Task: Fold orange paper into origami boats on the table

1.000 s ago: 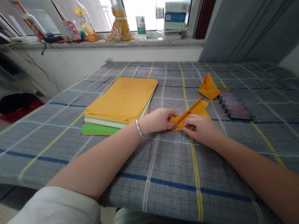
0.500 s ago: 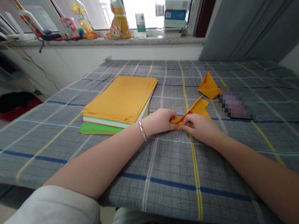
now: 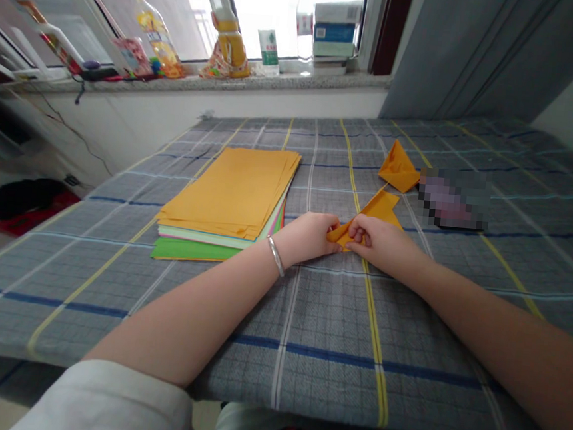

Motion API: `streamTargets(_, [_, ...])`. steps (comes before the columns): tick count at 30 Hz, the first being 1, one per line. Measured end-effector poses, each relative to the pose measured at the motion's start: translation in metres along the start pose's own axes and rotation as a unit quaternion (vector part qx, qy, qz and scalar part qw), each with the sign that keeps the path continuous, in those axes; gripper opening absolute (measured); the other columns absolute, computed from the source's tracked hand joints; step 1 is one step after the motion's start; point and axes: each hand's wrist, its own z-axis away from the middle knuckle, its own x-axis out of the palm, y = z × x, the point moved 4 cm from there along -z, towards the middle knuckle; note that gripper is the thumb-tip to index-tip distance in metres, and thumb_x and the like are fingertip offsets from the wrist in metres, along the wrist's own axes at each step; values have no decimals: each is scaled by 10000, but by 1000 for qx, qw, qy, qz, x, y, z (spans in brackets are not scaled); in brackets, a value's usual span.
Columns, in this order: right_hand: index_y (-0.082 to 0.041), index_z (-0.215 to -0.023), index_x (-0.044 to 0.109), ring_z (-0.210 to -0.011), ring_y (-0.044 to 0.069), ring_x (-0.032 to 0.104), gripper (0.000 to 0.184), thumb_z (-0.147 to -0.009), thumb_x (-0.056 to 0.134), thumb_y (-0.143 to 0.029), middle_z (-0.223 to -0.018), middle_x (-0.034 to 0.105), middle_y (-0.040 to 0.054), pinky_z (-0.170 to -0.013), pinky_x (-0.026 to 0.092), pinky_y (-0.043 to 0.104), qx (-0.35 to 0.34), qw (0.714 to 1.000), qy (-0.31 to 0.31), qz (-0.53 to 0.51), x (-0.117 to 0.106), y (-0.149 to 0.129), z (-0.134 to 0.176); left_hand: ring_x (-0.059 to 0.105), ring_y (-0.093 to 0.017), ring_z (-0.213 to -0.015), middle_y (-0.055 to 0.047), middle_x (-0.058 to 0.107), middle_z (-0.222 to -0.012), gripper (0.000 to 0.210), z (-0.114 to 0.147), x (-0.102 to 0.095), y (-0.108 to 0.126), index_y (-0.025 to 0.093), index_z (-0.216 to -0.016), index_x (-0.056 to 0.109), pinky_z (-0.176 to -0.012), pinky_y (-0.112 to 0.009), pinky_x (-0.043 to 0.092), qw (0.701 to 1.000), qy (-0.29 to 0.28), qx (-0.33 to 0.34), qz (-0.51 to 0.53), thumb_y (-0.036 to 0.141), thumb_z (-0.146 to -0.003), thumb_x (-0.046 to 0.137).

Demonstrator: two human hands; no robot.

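An orange folded sheet of paper (image 3: 381, 208) lies on the checked cloth between my hands. My left hand (image 3: 315, 234), with a silver bangle at the wrist, pinches its near left end. Close beside it, my right hand (image 3: 382, 240) is closed on the near edge, thumb and curled fingers pressed to the paper. Part of the sheet is hidden behind the right hand. Beyond it stands a second orange folded paper piece (image 3: 399, 168), pointed at the top. Left of my hands is a stack of coloured paper (image 3: 231, 187), orange on top, with white and green sheets below.
A blurred-out pinkish object (image 3: 451, 199) lies right of the folded piece. Bottles (image 3: 156, 33), a green-and-white carton (image 3: 268, 47) and stacked boxes (image 3: 335, 32) stand on the windowsill. A grey curtain (image 3: 461, 49) hangs behind the right side of the checked cloth (image 3: 238, 304).
My right fingers have shifted slightly left and up along the paper, and its near edge now bulges up between my hands. The left hand still grips its end.
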Motion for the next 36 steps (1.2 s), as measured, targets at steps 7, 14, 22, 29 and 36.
streamTargets(7, [-232,-888,749,-966,198,655,265,-949,506,-144,-1008,718,60,-850,505,341,-194,980,-26,35,-5,-8,5,639,-190,-787,-41,714,-902,253,2,-1,1,190,-1005,652,-627,-255,385,1000,-8,5,-4,412,-884,671])
streamTargets(14, [-279,-1026,772,-1028,202,667,361,-944,478,-88,-1080,741,39,-910,524,358,-273,956,-22,104,-12,-12,13,645,-196,-812,-39,709,-928,260,2,-1,1,186,-1047,638,-620,-260,373,1000,-18,15,4,382,-876,664])
streamTargets(22, [-277,-1038,767,-1015,213,678,364,-891,513,-61,-1087,746,39,-874,529,357,-279,946,-43,159,-20,-16,15,663,-196,-830,-39,720,-968,266,3,-1,1,190,-1099,606,-665,-262,426,999,-22,24,22,289,-858,661])
streamTargets(29, [-297,-1036,773,-1024,208,676,387,-862,531,-50,-1135,746,17,-846,515,335,-240,952,-71,175,-28,-9,18,667,-204,-848,-54,723,-1004,301,5,-2,2,184,-1138,593,-694,-274,452,999,-25,23,31,255,-853,655])
streamTargets(36, [-304,-954,797,-998,215,692,372,-857,545,-48,-1127,753,27,-811,511,346,-217,959,-71,168,-35,-1,18,678,-215,-894,-62,721,-1008,331,5,-1,1,188,-1171,580,-745,-284,483,999,-22,27,17,235,-849,639])
